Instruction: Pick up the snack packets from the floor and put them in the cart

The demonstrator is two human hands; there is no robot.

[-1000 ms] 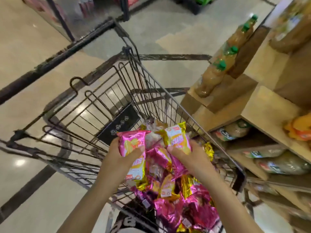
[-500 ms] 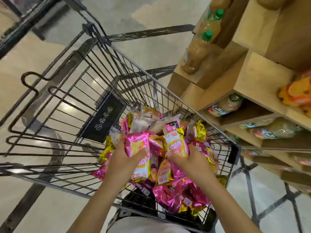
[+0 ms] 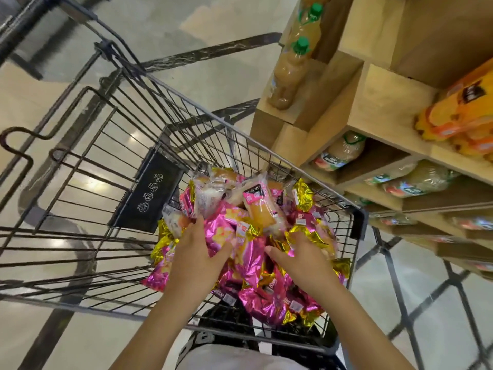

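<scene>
Both left hand (image 3: 197, 253) and right hand (image 3: 302, 261) rest, grip open, on snack packets (image 3: 249, 256) in the cart (image 3: 149, 193); wooden shelf (image 3: 378, 102) beside.

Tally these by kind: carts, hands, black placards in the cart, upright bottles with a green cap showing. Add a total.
cart: 1
hands: 2, the left hand and the right hand
black placard: 1
green-capped bottles: 2
Total: 6
The snack packets overlap in a heap in the cart, so they are left uncounted.
</scene>
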